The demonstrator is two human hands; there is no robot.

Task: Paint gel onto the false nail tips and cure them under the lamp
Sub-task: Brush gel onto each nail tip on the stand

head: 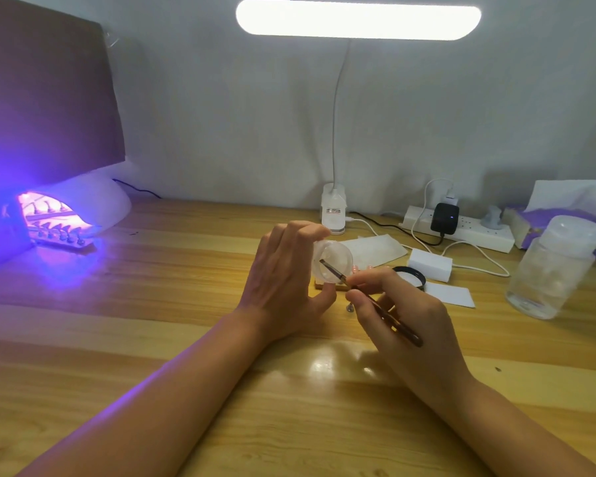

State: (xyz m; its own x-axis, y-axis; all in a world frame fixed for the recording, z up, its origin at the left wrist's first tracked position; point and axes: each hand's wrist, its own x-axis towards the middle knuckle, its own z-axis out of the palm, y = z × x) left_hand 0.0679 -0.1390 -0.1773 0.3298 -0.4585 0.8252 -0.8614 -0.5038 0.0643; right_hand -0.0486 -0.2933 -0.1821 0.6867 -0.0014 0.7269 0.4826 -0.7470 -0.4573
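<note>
My left hand (286, 284) holds a small clear gel jar (334, 261) tilted above the desk, fingers over its top and thumb under it. My right hand (403, 311) pinches a dark-handled brush (379, 301), and its tip sits inside the jar's mouth. Just under the jar a small wooden stand (327, 286) with pink nail tips peeks out, mostly hidden. At far left the white curing lamp (93, 208) glows violet, with a row of nail tips on a stand (61, 237) at its opening.
A black jar lid (410, 275), white paper pieces (451, 294), a white block (429, 265), a power strip (461, 228) with cables, a clear plastic jar (554, 266) and a tissue pack (572, 208) crowd the right. The desk lamp base (333, 210) stands behind.
</note>
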